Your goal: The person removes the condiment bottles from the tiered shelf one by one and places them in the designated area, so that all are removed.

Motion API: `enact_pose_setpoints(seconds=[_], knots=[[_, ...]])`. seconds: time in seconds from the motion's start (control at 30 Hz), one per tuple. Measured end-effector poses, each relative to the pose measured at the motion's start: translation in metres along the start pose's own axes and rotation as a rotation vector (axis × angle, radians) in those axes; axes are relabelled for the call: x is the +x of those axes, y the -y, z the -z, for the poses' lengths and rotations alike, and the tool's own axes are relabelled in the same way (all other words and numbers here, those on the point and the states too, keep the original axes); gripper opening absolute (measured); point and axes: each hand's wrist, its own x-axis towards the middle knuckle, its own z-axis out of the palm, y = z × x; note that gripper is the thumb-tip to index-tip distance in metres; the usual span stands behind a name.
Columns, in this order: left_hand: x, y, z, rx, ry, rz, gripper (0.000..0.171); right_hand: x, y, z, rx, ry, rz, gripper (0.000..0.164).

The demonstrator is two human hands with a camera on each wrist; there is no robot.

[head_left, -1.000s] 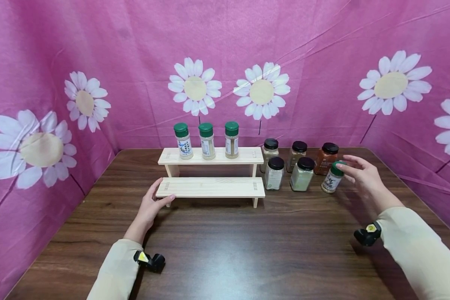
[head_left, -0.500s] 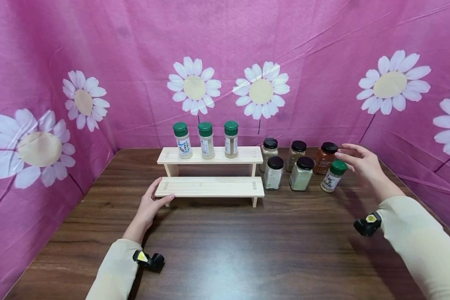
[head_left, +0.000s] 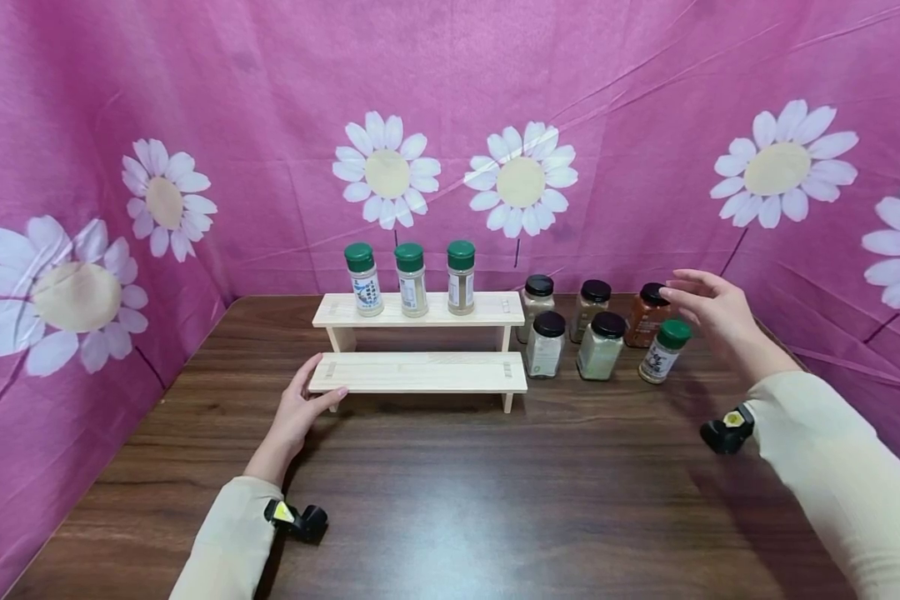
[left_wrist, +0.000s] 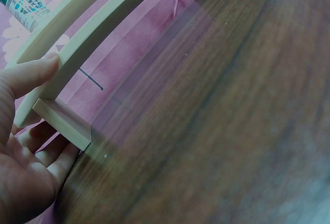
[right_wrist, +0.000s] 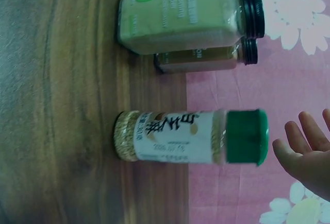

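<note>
My left hand (head_left: 295, 419) holds the left end of a two-step wooden rack (head_left: 412, 375). In the left wrist view, its thumb lies on the front edge of the lower board (left_wrist: 82, 59) and its fingers reach behind the leg. Raised on the right, my right hand (head_left: 716, 312) has loosely bent fingers and holds nothing. Below it stands a green-capped seasoning bottle (head_left: 662, 354), full of pale seeds in the right wrist view, apart from the hand. My fingertips come near the black lid of a red spice jar (head_left: 645, 321); contact cannot be told.
Three green-capped shakers (head_left: 412, 287) stand on the upper step. Several black-lidded jars (head_left: 600, 350) stand right of the rack, with the nearest white-labelled jar (head_left: 545, 350) close to its lower step. A pink flowered cloth (head_left: 285, 167) hangs behind the brown table (head_left: 450, 492).
My right hand has left the green-capped bottle and moved up and back toward the red jar's lid. The bottle stays standing. My left hand keeps its hold on the rack.
</note>
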Motion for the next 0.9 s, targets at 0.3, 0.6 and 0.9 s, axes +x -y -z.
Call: enact_pose_setpoints(seconds=[0.3, 0.6, 0.9], knots=[[0.000, 0.000, 0.000, -0.005, -0.005, -0.007, 0.076, 0.009, 0.008, -0.016, -0.165, 0.023, 0.007, 0.031], [0.003, 0.002, 0.000, -0.002, 0.000, -0.014, 0.076, 0.029, -0.003, -0.022, -0.225, 0.061, 0.017, 0.044], [0.000, 0.000, 0.000, -0.005, 0.002, -0.005, 0.076, 0.024, 0.007, -0.073, -0.244, 0.057, 0.062, 0.041]])
